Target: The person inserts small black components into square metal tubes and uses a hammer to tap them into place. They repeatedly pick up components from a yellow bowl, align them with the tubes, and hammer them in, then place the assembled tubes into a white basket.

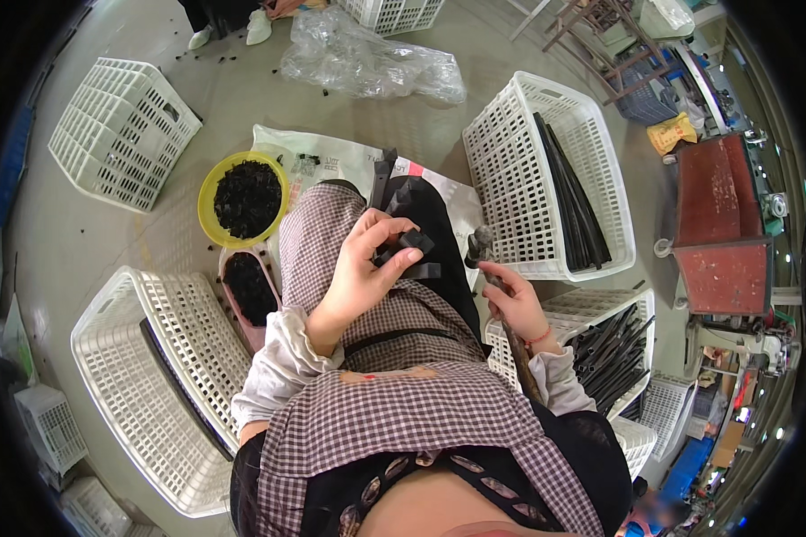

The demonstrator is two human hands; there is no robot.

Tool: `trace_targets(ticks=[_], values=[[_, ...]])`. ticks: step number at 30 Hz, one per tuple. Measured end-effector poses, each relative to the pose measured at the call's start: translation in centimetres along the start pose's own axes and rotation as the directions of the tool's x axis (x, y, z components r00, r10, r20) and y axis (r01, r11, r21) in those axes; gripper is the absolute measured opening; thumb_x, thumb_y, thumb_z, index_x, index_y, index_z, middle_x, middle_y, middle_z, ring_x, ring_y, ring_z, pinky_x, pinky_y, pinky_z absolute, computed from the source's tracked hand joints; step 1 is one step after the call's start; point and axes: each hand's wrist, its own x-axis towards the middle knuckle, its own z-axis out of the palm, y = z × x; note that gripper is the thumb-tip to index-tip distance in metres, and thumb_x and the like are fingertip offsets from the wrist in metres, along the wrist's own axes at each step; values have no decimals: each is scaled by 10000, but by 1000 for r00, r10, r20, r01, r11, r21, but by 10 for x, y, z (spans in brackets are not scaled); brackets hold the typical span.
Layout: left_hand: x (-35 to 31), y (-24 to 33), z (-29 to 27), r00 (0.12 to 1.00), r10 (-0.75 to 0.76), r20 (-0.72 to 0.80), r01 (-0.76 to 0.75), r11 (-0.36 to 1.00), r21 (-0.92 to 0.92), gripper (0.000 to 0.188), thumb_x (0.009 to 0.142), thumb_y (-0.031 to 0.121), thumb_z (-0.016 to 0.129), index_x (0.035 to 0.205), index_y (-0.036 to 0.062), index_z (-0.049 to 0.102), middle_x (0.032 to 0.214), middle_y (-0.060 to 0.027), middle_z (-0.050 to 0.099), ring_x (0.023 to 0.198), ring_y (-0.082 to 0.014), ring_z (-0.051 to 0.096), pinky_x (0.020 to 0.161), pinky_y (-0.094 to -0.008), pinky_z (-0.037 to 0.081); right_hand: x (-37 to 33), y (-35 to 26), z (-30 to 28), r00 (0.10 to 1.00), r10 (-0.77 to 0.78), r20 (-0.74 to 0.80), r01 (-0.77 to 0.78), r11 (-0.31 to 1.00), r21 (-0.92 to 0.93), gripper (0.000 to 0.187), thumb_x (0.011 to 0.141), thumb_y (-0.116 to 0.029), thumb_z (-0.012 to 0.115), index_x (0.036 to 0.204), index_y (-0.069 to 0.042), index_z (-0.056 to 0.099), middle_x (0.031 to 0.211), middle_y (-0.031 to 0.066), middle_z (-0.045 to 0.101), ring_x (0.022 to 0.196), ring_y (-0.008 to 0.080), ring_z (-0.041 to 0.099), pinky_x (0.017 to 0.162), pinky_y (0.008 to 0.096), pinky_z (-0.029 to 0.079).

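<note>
On the concrete floor (403,116), white crates (546,170) at frame right held finished black strips (575,201), while the left hand (363,268) pinched a black clip (412,242) at centre, the right hand (510,300) gripped a hammer (482,243), and the yellow bowl (208,192) remained full.

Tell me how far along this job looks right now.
Done, it seems: a few long black strips lie in the upper right crate. In hand: the left hand pinches a small black cap at a strip's end over the lap, and the right hand grips a hammer. Left: many strips fill the lower right crate, and the yellow bowl holds plenty of black pieces.
</note>
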Motion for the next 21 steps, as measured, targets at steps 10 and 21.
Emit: trace_targets(ticks=[10, 21], values=[[-11, -17, 27, 969, -41, -245, -6, 982, -189, 234, 967, 203, 549, 1066, -9, 563, 826, -45, 566, 720, -120, 505, 679, -224, 425, -6, -11, 9, 999, -43, 28, 43, 999, -13, 267, 897, -63, 629, 1162, -31, 616, 652, -67, 476, 519, 14, 399, 473, 189, 315], [-17, -17, 19, 952, -226, -205, 118, 892, -436, 517, 1049, 343, 277, 809, 5, 585, 705, -21, 534, 606, -80, 442, 571, -225, 362, -5, -8, 9, 999, -49, 8, 49, 999, 5, 265, 883, -77, 655, 1143, -35, 624, 663, -61, 495, 525, 17, 417, 481, 187, 314]])
